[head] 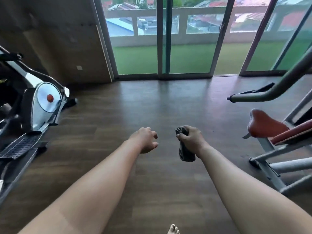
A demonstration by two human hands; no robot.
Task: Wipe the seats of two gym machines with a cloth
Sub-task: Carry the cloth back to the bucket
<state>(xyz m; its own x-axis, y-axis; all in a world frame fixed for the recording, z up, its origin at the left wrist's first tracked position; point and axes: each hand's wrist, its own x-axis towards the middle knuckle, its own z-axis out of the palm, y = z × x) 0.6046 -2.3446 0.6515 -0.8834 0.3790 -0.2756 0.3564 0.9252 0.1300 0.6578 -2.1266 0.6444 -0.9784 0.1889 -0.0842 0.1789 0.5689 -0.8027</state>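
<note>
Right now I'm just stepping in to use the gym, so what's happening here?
A person stands on the wooden floor with both arms held out. The right hand grips a bunched dark grey cloth; the left hand is empty, fingers loosely curled. A machine with a red seat stands to the right, and the cloth is not touching it. An elliptical trainer stands to the left. No wiping is under way at this moment.

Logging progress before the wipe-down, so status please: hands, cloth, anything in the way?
Right hand gripping dark cloth, left hand empty, half curled. Red seat off right, untouched. Floor between is bare.
</note>
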